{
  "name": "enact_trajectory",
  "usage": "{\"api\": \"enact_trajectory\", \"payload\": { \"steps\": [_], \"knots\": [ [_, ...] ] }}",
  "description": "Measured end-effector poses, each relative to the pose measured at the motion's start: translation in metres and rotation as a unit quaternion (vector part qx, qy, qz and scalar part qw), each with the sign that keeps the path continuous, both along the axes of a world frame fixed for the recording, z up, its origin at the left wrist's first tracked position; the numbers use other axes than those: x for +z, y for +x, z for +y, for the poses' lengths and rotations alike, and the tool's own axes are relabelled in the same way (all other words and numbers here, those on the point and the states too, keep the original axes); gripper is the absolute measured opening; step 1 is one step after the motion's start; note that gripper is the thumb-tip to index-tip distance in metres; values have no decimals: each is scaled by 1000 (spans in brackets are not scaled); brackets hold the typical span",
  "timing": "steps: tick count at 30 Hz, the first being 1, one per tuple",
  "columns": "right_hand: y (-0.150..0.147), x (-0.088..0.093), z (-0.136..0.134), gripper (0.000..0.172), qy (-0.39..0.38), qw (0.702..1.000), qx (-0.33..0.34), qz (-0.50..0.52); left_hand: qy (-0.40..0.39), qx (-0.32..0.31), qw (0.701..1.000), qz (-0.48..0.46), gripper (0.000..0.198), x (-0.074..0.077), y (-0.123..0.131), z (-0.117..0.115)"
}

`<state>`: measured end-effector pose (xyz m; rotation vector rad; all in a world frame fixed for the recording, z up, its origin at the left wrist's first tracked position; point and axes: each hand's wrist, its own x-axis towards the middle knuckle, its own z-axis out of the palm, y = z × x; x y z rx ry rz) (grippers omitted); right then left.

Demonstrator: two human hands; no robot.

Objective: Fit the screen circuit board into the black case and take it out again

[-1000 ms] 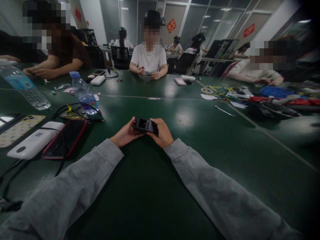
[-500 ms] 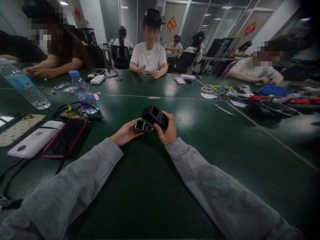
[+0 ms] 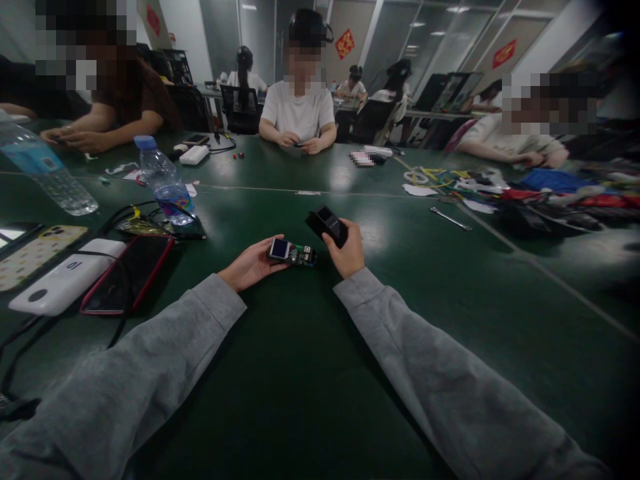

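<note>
My left hand (image 3: 256, 264) is closed on the left end of a small circuit board (image 3: 303, 255), which carries a little square screen (image 3: 279, 249) and faces up. In my right hand (image 3: 349, 251) is a black plastic casing (image 3: 327, 224) with a rectangular window, gripped between thumb and fingers and tilted. The casing is above and to the right of the board, apart from it. Both are held over the green table (image 3: 280, 373). My fingers behind the casing are partly hidden.
To the left lie a red-edged phone (image 3: 127, 275), a white power bank (image 3: 67, 277), a dotted phone case (image 3: 45, 257) and black cables. Two water bottles (image 3: 163, 180) stand beyond. A wrench (image 3: 451, 219) and a heap of cables (image 3: 545, 193) are at right. Co-workers sit around the table.
My right hand has moved right with the casing, away from the circuit board, so more of the board shows. My left hand has stayed nearly still.
</note>
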<state>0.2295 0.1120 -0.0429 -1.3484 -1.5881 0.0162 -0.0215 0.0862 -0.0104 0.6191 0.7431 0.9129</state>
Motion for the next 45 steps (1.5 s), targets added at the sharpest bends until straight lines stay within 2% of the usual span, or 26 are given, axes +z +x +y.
{"api": "enact_trajectory", "payload": {
  "steps": [11,21,45],
  "knots": [
    [-1,0,-2,47,-63,998,-2,-15,-9,-4,1000,-2,33,1,0,-1],
    [1,-8,4,45,-92,996,5,-1,-20,-2,1000,1,33,6,1,-2],
    [2,-13,6,47,-84,996,-1,-7,-21,-7,1000,-5,33,4,0,-2]
  ]
}}
